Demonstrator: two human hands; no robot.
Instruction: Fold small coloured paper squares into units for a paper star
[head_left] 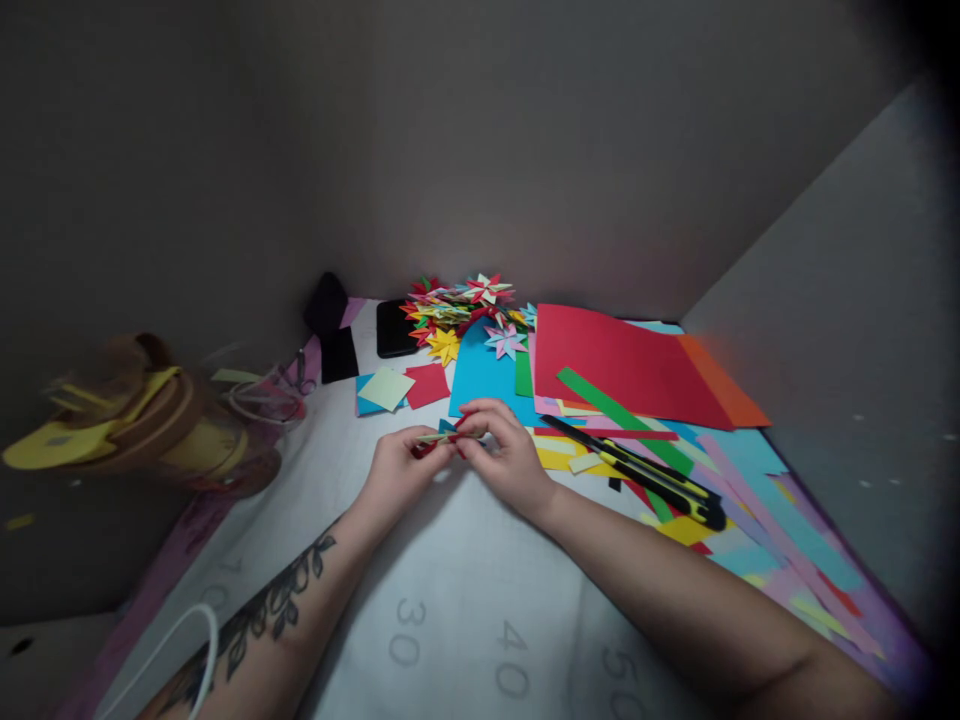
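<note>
Both my hands meet over the middle of the white sheet. My left hand (405,460) pinches the left end of a small folded paper piece (448,432) in blue, pale yellow and red. My right hand (504,455) has thumb and fingers closed on its right side; fingers hide much of the fold. Just beyond my hands lie a pale yellow paper square (386,388) on a blue one and a red paper square (427,386). A blue paper sheet (484,370) is behind my right hand.
Folded paper stars (444,346) are heaped at the back beside a black phone (396,328). Red sheets (622,365), paper strips and a yellow-black utility knife (660,485) lie to the right. Scissors (301,372) and a brown-and-yellow cup (187,430) are at left. Grey walls enclose the table.
</note>
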